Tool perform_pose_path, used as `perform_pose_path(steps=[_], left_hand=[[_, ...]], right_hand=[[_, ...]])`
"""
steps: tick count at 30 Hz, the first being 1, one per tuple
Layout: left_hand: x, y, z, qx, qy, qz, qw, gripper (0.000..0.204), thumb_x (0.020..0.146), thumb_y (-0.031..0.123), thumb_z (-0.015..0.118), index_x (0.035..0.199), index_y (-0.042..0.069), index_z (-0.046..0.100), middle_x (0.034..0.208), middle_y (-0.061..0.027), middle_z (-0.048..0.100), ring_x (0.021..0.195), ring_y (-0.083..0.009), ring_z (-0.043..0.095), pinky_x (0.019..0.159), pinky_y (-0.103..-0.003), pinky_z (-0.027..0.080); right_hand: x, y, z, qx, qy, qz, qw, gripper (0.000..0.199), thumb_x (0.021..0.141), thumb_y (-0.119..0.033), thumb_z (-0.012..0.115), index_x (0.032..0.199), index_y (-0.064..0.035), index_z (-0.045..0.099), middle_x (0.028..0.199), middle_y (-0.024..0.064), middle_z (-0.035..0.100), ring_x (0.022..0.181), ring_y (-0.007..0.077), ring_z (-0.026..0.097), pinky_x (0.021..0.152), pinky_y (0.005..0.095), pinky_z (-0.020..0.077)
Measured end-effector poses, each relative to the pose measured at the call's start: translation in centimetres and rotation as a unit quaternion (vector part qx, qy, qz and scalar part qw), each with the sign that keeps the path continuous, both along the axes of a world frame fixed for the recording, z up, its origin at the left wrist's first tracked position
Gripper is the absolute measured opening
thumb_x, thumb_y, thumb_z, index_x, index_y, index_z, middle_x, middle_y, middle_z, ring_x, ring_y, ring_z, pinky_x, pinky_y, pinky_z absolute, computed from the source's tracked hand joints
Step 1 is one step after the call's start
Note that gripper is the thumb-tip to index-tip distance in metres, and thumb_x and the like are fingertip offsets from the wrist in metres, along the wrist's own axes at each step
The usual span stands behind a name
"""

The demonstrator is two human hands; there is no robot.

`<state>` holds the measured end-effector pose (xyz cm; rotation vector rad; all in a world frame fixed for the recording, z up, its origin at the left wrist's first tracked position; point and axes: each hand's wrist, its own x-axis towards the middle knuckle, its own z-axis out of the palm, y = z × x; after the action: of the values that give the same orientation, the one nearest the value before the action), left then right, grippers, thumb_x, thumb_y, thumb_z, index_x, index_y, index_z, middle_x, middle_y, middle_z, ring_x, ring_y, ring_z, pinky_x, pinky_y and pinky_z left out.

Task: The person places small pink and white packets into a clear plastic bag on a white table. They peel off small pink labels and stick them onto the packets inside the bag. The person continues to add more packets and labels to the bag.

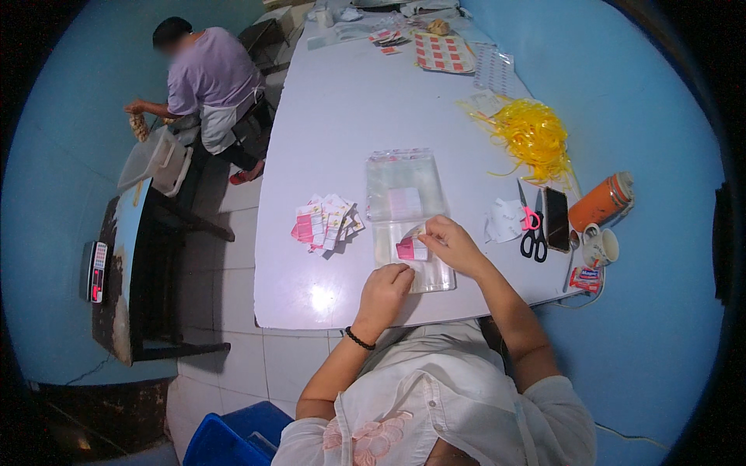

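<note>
Pink-and-white card (409, 249) in or on clear bags (400, 216), left hand (386, 294) and right hand (452, 247) curled narrow, hold unclear

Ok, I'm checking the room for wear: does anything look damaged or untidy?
The dark table at left looks worn: pale patches break up its dark top. On the right, yellow strips lie in a loose tangle.

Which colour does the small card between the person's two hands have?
The small card is pink and white, best seen in the head view.
</note>
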<state>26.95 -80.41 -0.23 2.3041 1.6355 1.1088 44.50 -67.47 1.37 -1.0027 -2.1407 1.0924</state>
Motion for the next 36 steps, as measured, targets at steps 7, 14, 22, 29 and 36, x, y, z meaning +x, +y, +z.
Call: perform_pose_path(steps=[7,14,22,29,36], left_hand=[[-0.2,0.2,-1.2,-0.021,0.008,0.016,1.0,0.023,0.08,0.007,0.072,0.101,0.003,0.062,0.107,-0.0145,0.068,0.095,-0.0334,0.064,0.08,-0.043,0.052],[-0.6,1.5,0.7,-0.153,0.075,0.009,0.985,0.03,0.078,0.013,0.074,0.103,0.002,0.06,0.122,-0.0167,0.064,0.099,-0.035,0.062,0.083,-0.044,0.051],[-1.6,3.9,0.0,-0.137,0.064,0.003,0.988,0.041,0.077,0.028,0.079,0.098,-0.002,0.059,0.138,-0.0317,0.049,0.099,-0.0401,0.062,0.086,-0.046,0.052],[-4.8,3.9,0.1,-0.191,-0.108,-0.012,0.976,0.03,0.085,0.008,0.069,0.112,-0.001,0.061,0.137,-0.0257,0.054,0.105,-0.0375,0.065,0.089,-0.042,0.053],[-14.6,3.1,0.1,-0.021,0.047,0.214,0.975,0.033,0.09,0.013,0.068,0.12,0.003,0.064,0.132,-0.0187,0.061,0.121,-0.0349,0.059,0.107,-0.047,0.041]], right_hand=[[-0.2,0.1,-1.6,0.108,-0.049,0.011,0.993,0.024,0.09,-0.022,0.067,0.084,0.0,0.061,0.096,0.0154,0.059,0.093,0.0361,0.059,0.081,0.0449,0.0482],[1.2,-1.5,-1.2,0.162,-0.106,0.0,0.981,0.042,0.077,-0.02,0.08,0.114,-0.0046,0.065,0.115,0.0154,0.057,0.113,0.0351,0.053,0.096,0.0414,0.0454],[5.6,-3.1,-0.6,0.234,-0.143,0.059,0.96,0.051,0.079,-0.032,0.078,0.122,-0.0087,0.066,0.132,0.012,0.056,0.116,0.0334,0.053,0.098,0.0442,0.0451],[4.8,-2.7,-1.6,0.304,-0.139,0.042,0.941,0.029,0.085,-0.023,0.072,0.111,-0.0089,0.073,0.113,0.0094,0.067,0.097,0.0294,0.061,0.084,0.0376,0.0515],[3.1,-0.4,-0.7,-0.112,0.098,-0.076,0.986,0.028,0.101,-0.025,0.058,0.107,-0.0004,0.07,0.104,0.0113,0.07,0.097,0.0226,0.068,0.081,0.0323,0.0534]])
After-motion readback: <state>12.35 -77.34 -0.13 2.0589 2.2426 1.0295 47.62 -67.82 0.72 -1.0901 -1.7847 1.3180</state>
